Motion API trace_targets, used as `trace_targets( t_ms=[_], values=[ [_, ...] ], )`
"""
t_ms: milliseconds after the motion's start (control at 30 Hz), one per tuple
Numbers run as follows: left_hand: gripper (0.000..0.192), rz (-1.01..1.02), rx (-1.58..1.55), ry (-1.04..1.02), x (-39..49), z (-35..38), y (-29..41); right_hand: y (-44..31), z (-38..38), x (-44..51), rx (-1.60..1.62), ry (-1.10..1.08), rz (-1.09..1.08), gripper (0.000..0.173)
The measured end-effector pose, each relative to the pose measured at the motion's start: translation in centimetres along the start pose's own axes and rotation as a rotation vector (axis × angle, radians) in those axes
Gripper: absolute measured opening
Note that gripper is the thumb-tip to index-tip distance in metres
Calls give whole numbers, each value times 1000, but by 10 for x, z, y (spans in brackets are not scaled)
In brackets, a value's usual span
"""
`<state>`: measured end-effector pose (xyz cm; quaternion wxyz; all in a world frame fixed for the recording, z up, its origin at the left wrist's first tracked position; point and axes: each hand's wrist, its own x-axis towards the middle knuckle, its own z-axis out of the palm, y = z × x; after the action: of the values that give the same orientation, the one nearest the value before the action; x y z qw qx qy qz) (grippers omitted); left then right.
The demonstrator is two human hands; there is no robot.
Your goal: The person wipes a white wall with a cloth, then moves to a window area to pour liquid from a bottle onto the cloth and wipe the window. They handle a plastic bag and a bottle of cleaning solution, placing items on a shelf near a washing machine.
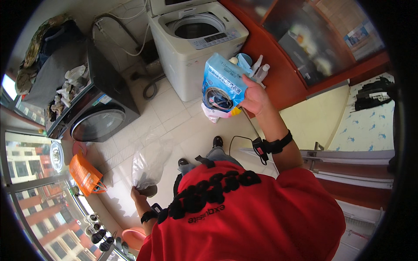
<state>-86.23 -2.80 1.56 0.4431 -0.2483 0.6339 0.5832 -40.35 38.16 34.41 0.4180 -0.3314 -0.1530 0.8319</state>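
Note:
My right hand (256, 98) grips the right edge of a blue laundry detergent pouch (217, 80). The pouch bears a picture of a washing machine door and printed writing, and it is raised in front of the top-loading washing machine (176, 68). Below it shows a pink and white package (214, 113); whether this is held too, I cannot tell. Low on the left, my left hand (138, 196) pinches a clear plastic bag (151, 161) that spreads out above the tiled floor. A dark brownish object (148, 191) sits by those fingers, too partly hidden to name.
The top-loader's lid stands up. Clothes lie on the dark front-loading washer (98, 122) at left. An orange bag (84, 173), a coral basin (134, 236) and several shoes (98, 233) line the window side. Bottles (261, 72) stand beside the red cabinet (277, 58).

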Motion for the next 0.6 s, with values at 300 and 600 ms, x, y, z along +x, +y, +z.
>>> trace_targets(
  t_ms=[300,600],
  values=[
    [40,-19,112,22,8,-14,11,-19,-21,-28,-45,14,6,42],
    [39,171,261,72,-12,3,0,-12,-9,-33,-55,-45,33,39]
  ],
)
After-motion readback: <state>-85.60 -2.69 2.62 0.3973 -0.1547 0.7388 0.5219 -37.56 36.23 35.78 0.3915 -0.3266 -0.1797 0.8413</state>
